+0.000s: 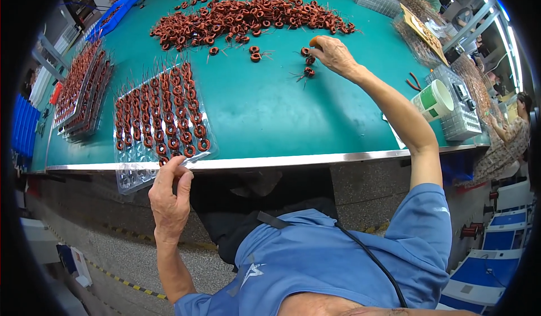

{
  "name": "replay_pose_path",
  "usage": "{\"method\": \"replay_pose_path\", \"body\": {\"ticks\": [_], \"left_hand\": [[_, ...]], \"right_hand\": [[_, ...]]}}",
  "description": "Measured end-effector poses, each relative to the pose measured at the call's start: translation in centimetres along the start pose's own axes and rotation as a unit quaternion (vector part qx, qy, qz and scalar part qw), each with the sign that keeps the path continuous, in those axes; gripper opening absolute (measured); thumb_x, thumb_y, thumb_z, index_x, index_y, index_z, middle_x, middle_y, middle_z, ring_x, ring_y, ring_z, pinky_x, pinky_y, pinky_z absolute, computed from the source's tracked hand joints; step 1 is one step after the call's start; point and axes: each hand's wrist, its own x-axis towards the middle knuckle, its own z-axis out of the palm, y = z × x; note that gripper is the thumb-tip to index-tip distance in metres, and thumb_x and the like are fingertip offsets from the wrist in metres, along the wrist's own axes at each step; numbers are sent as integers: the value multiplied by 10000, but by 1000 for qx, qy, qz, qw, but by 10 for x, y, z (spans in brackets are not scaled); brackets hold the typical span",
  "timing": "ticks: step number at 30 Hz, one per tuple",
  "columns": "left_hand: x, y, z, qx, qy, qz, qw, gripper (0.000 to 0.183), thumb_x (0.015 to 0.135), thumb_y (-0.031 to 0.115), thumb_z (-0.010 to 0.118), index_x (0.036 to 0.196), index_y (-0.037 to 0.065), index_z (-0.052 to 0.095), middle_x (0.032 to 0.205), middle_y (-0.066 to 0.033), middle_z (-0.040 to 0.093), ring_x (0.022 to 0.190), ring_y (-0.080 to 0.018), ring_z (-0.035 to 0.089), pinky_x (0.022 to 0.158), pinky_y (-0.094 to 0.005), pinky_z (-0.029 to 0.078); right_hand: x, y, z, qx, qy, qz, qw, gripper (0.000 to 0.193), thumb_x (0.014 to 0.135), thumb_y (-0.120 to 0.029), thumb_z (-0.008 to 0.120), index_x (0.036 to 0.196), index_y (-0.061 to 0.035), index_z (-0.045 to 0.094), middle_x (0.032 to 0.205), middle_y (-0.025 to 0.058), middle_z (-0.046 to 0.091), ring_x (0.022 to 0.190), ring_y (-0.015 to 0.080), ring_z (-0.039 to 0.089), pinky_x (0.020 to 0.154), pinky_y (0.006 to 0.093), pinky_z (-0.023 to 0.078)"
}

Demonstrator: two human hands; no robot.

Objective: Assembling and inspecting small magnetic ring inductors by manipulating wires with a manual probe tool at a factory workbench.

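My left hand (171, 197) is at the near edge of a clear plastic tray (135, 172), thumb and fingers drawn together. What is between them is hidden. Rows of copper-wound toroidal coils (158, 119) fill most of the tray, which overhangs the table's front edge. Farther off on the right, my right hand (337, 56) curls its finger and thumb around a toroidal coil (305, 51). Just below those fingers lie another coil (310, 60) and one with spread wire leads (309, 72).
A long heap of loose coils (253, 14) lies across the back of the green table (265, 113). Stacked full trays (81, 90) stand at left. To the right are a white-green bucket (434, 101), pliers (414, 82) and clear trays (459, 113). Other people sit beyond.
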Motion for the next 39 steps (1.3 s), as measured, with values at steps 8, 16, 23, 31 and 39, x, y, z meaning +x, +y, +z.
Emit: {"method": "replay_pose_path", "body": {"ticks": [8, 16, 23, 31, 39], "left_hand": [[-3, -3, 1, 21, -14, -3, 1000, 235, 890, 53, 619, 1117, 3, 588, 799, -90, 616, 705, -187, 597, 659, -316, 485], [2, 6, 25, -42, -32, 22, 998, 251, 863, 12, 628, 1111, 2, 592, 787, -85, 607, 660, -185, 574, 632, -303, 475], [26, 40, 86, -239, -62, 9, 969, 286, 870, 31, 615, 1151, 16, 563, 858, -91, 641, 786, -192, 649, 677, -307, 525], [60, 59, 154, -252, 37, 66, 965, 494, 864, 52, 619, 1303, -4, 399, 1177, -162, 489, 1016, -271, 562, 764, -364, 502], [52, 38, 137, -310, 23, -22, 950, 242, 992, 164, 497, 1159, -3, 550, 793, -83, 617, 630, -144, 605, 560, -294, 485]], "right_hand": [[3, 6, 32, 117, 22, 104, 987, 418, 826, -214, 667, 1137, 32, 534, 1030, 213, 651, 964, 328, 632, 859, 409, 493], [-6, -24, 19, 312, 121, 105, 937, 488, 843, -106, 635, 1263, 45, 438, 994, 154, 670, 921, 248, 671, 848, 347, 540], [-23, -83, -2, 400, 82, 92, 908, 611, 826, -148, 735, 1315, 31, 416, 1035, 141, 659, 933, 217, 667, 812, 319, 557], [-56, -158, -15, 623, -11, 105, 775, 526, 853, -119, 717, 1268, 55, 445, 928, 92, 597, 867, 155, 619, 802, 267, 526], [-79, -178, -30, 443, -30, 118, 888, 508, 854, -308, 723, 1181, 39, 550, 693, 52, 620, 633, 116, 611, 561, 269, 499]]}}
